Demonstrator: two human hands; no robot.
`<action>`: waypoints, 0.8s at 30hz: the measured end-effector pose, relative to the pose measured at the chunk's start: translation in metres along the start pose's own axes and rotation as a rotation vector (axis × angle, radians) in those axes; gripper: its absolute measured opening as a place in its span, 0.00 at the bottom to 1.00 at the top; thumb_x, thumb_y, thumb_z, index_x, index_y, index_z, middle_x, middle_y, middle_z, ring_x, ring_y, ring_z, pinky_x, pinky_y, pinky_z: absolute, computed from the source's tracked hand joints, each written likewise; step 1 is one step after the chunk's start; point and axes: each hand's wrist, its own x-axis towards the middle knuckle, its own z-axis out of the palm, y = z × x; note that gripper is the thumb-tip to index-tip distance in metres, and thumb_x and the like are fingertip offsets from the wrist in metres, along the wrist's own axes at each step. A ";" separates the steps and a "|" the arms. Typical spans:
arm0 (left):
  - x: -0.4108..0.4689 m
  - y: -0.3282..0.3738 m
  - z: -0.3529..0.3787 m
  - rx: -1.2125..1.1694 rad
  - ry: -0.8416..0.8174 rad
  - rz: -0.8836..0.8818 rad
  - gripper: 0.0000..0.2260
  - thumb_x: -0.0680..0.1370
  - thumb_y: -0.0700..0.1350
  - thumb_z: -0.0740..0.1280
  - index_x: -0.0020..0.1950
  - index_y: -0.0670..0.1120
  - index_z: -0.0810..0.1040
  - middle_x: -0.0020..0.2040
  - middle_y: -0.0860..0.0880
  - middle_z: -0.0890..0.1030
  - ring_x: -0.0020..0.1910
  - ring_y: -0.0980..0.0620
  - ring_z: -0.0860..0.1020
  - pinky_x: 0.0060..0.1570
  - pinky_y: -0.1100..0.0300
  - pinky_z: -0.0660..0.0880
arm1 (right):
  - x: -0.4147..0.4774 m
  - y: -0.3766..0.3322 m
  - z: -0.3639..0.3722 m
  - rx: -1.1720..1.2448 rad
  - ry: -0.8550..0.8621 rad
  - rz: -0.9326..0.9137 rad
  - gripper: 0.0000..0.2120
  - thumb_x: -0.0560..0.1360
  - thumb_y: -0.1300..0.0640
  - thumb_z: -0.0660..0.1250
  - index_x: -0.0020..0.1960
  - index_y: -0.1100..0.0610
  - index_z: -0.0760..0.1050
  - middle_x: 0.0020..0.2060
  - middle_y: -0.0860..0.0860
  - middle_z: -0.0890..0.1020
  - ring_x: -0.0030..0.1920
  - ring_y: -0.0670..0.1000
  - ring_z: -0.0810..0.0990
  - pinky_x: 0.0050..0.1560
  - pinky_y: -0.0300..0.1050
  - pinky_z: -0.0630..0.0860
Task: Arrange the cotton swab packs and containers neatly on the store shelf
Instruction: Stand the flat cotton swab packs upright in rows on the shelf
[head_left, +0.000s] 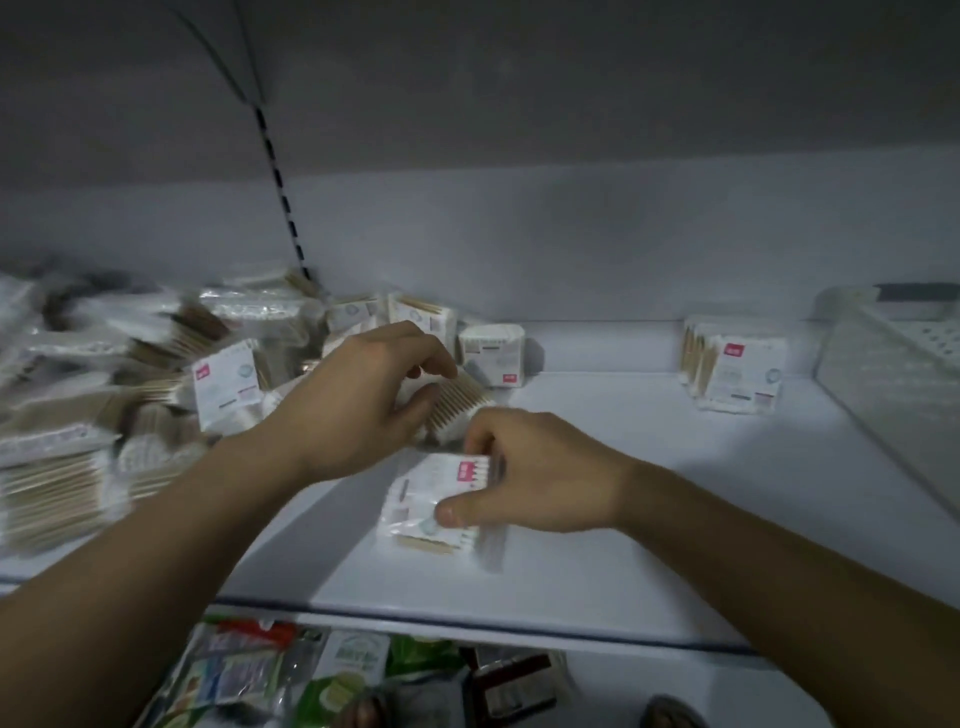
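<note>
Evidently a sorting step is in hand: packs from the loose pile on the left of the shelf are to be lined up. A flat pack is pinched by the right hand, thumb on the near edge and fingers on the far edge, low at the middle of the shelf. A second pack is gripped under the curled fingers of the left hand, just beside the pile. Both forearms are stretched forward, the hands close together. Next, the flat pack probably needs to be turned upright and carried to the standing packs at the right rear.
</note>
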 end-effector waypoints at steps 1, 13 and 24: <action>0.004 0.000 0.004 -0.020 0.013 0.008 0.09 0.79 0.41 0.69 0.58 0.49 0.82 0.53 0.53 0.81 0.51 0.54 0.79 0.49 0.63 0.73 | 0.000 0.007 -0.007 0.068 0.000 0.029 0.17 0.69 0.42 0.77 0.47 0.46 0.72 0.44 0.44 0.80 0.43 0.45 0.79 0.46 0.49 0.78; 0.025 0.014 0.014 -0.327 0.054 -0.075 0.12 0.78 0.57 0.68 0.60 0.57 0.78 0.47 0.61 0.83 0.43 0.64 0.79 0.42 0.61 0.77 | 0.022 0.025 -0.066 0.674 0.443 -0.066 0.15 0.68 0.58 0.78 0.50 0.57 0.76 0.37 0.57 0.85 0.38 0.54 0.84 0.40 0.49 0.81; 0.014 0.026 0.034 -0.786 0.264 -0.560 0.16 0.76 0.40 0.73 0.61 0.48 0.72 0.43 0.56 0.86 0.39 0.54 0.84 0.40 0.55 0.83 | 0.077 0.055 -0.036 0.145 0.586 -0.034 0.19 0.65 0.60 0.80 0.53 0.51 0.78 0.43 0.45 0.83 0.41 0.48 0.82 0.44 0.41 0.79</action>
